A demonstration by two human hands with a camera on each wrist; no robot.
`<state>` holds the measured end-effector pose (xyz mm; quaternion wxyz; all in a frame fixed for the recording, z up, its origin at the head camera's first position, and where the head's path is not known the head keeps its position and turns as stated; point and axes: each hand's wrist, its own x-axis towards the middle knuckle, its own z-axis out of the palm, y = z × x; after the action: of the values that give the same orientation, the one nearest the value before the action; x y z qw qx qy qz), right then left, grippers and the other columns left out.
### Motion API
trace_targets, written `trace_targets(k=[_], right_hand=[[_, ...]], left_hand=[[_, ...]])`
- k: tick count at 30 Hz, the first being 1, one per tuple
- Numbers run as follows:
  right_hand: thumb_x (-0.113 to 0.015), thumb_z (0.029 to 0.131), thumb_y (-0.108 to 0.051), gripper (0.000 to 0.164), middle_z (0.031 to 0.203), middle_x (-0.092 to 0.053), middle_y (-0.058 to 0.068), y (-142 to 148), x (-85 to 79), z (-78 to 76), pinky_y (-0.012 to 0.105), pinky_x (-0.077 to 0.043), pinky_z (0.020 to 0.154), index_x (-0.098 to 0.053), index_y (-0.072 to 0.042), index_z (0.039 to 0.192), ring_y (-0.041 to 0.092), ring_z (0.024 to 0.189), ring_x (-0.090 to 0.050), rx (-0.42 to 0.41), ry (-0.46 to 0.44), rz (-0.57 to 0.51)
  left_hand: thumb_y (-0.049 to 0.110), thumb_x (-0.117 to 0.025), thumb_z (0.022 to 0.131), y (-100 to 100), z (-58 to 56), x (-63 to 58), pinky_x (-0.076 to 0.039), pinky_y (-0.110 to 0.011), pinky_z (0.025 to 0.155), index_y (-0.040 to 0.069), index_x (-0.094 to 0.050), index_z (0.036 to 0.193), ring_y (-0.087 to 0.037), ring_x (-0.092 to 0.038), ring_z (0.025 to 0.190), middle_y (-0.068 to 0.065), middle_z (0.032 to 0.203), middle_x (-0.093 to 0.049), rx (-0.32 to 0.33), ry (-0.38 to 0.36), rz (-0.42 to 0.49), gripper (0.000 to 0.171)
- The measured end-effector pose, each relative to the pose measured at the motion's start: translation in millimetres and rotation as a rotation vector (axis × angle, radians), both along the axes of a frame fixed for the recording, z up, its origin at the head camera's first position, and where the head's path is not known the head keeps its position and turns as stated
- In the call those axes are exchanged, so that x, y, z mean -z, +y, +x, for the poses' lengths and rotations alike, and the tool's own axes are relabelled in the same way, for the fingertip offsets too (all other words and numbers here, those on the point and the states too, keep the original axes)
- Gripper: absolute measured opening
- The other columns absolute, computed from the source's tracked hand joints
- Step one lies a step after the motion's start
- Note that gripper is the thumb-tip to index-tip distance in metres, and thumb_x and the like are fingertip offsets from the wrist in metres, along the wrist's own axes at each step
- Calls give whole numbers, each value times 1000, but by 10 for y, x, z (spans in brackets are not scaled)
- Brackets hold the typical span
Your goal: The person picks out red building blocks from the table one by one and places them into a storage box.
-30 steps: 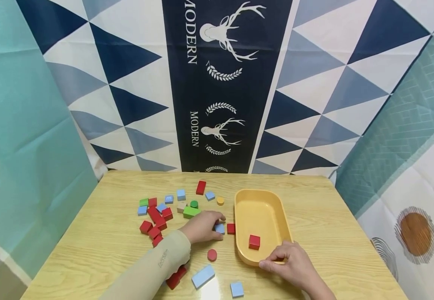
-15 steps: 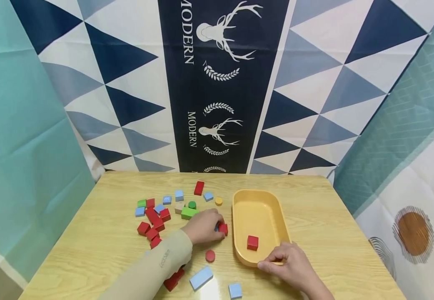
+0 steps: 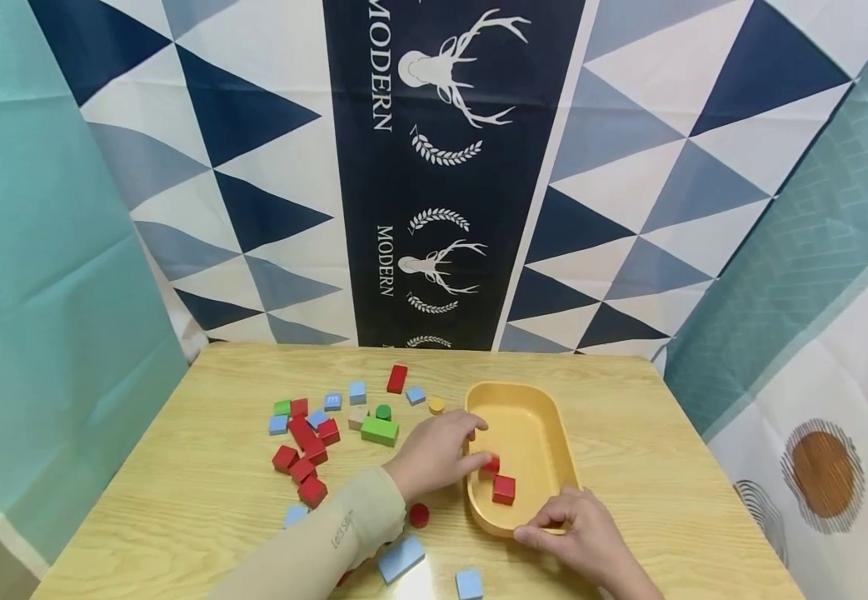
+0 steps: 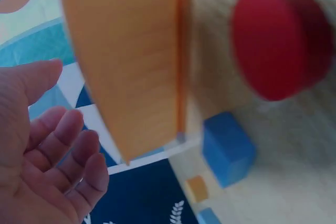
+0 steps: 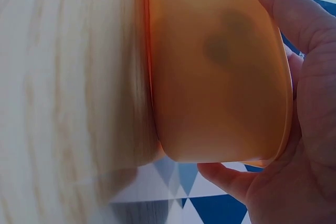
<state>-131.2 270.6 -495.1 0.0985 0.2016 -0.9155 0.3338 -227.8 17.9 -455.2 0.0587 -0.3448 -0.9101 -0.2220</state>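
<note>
My left hand (image 3: 440, 450) reaches over the left rim of a yellow-orange plastic bin (image 3: 546, 417). In the left wrist view that hand's fingers are spread loosely, with nothing between them. Just below the thumb, inside the bin, is a small red block (image 3: 491, 464); whether it lies on the floor is hard to tell. Beside it another red block (image 3: 504, 490) lies in the bin. My right hand (image 3: 580, 533) grips the bin's near right rim, thumb and fingers around the edge, also seen in the right wrist view. A blue block (image 4: 229, 149) stands on the table outside the bin.
Several red, blue and green blocks crowd the table's left side, including a green block (image 3: 380, 431). A red round piece (image 3: 419, 515), a long blue block (image 3: 401, 559) and a blue square (image 3: 469, 584) lie nearer the front. A patterned cloth hangs behind the table.
My left hand closed round a red block left of the bin, carried it right over the rim and loosened its fingers. The right hand has kept its grip.
</note>
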Motion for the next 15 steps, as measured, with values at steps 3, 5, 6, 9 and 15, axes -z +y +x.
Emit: trace_targets(k=[3,5,6,9,15], right_hand=[[-81,73,-53,15,63,-57,-27,-15,16,8,26,-34,59,-69,-46,66,4,61,-44,4,-2,5],[-81,72,-54,15,63,-56,-26,-18,17,10,25,-34,58,-69,-47,65,3,61,-44,12,0,9],[-81,71,-54,15,63,-57,-26,-17,14,8,25,-33,58,-69,-47,65,3,61,-44,14,3,6],[-82,71,-53,15,63,-56,-27,-20,13,-4,24,-33,58,-69,-47,66,3,61,-44,10,21,2],[-83,71,-50,15,63,-56,-29,-24,32,-23,23,-33,58,-69,-47,66,3,61,-44,-16,61,-3]], left_hand=[[43,-70,91,-83,31,91,-50,-22,69,17,-66,119,-2,-50,78,8,94,-61,22,-5,-28,38],[41,-69,91,-178,52,142,-51,-23,71,17,-66,117,-2,-52,80,8,96,-62,41,2,-37,36],[41,-69,92,-232,67,160,-51,-23,73,18,-67,116,-2,-52,82,8,97,-62,48,-4,-35,34],[39,-71,91,-412,147,199,-52,-25,74,18,-68,114,-4,-55,85,7,99,-64,81,-73,-11,31],[46,-77,83,-665,311,266,-52,-23,75,19,-69,113,0,-55,85,12,99,-64,187,-256,-76,41]])
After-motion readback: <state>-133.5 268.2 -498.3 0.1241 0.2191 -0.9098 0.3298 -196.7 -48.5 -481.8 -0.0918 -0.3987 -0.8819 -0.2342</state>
